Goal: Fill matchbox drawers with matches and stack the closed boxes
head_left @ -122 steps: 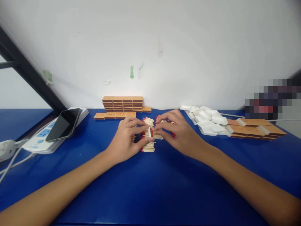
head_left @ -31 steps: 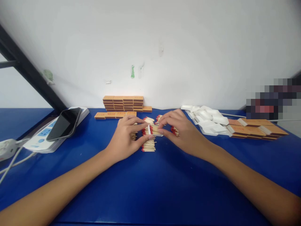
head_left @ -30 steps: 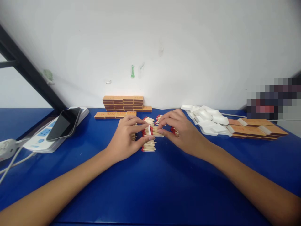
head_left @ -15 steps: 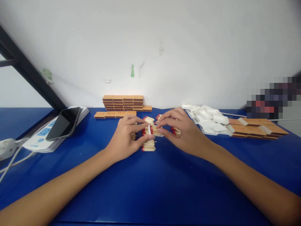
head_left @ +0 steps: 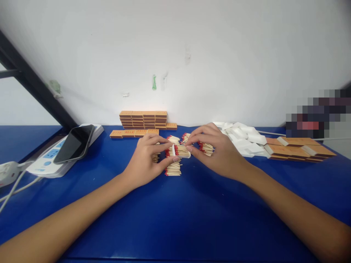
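A small white matchbox tray [head_left: 173, 150] full of red-headed matches [head_left: 181, 150] is pinched at its left end between the thumb and fingers of my left hand [head_left: 148, 155]. My right hand [head_left: 215, 149] reaches over the tray's right end, thumb and forefinger close together at the match ends. Whether anything sits between those fingertips is hidden. Under and in front of the tray lies a pile of loose matches [head_left: 173, 169]. More matches [head_left: 206, 149] lie under my right hand, others [head_left: 185, 137] behind the tray, and some [head_left: 155, 157] are partly covered by my left hand.
Orange matchboxes [head_left: 143, 119] are stacked against the wall, with a lower row [head_left: 134, 133] in front. To the right are a heap of white trays [head_left: 244, 138] and several orange sleeves [head_left: 290, 149]. A phone [head_left: 74, 144] rests on a power strip [head_left: 49, 160] at left.
My right hand has shifted slightly right and up along the tray, uncovering more of its right end and the matches beneath that hand. My left hand keeps its hold.
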`<state>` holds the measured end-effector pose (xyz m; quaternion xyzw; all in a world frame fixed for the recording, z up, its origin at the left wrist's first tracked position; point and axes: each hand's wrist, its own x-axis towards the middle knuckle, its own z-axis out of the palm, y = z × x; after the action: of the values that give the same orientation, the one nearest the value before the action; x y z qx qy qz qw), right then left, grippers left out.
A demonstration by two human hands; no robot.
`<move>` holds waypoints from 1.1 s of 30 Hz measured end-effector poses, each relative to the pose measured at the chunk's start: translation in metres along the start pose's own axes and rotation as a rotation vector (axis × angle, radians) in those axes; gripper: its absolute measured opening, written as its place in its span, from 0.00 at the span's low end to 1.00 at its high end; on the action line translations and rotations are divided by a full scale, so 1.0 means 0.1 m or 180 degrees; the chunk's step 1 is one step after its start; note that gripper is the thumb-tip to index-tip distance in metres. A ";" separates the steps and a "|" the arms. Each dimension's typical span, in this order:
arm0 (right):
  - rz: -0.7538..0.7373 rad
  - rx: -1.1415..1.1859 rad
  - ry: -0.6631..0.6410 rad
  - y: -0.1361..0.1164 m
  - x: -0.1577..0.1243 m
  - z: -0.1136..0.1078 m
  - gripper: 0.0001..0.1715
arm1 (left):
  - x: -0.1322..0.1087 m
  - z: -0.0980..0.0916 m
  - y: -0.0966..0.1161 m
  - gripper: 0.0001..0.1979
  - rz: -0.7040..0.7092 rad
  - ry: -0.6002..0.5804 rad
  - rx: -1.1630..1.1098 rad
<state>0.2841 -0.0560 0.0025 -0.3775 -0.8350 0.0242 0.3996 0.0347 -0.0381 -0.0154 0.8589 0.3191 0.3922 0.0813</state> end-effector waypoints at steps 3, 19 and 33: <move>-0.0029 0.0006 -0.0124 0.02 -0.02 0.02 0.03 | 0.00 0.00 0.00 0.15 -0.0003 -0.0005 -0.0060; 0.0076 -0.0171 0.0077 0.09 -0.02 0.01 0.05 | 0.02 -0.02 -0.02 0.15 -0.0128 0.0203 0.0230; 0.0585 -0.0808 -0.1109 0.40 -0.13 0.06 0.06 | 0.02 -0.03 -0.06 0.15 -0.0137 0.0338 0.0387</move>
<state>0.3093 -0.0347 -0.0237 -0.4893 -0.8498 0.0201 0.1949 0.0308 -0.0325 -0.0148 0.8332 0.3646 0.4153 0.0205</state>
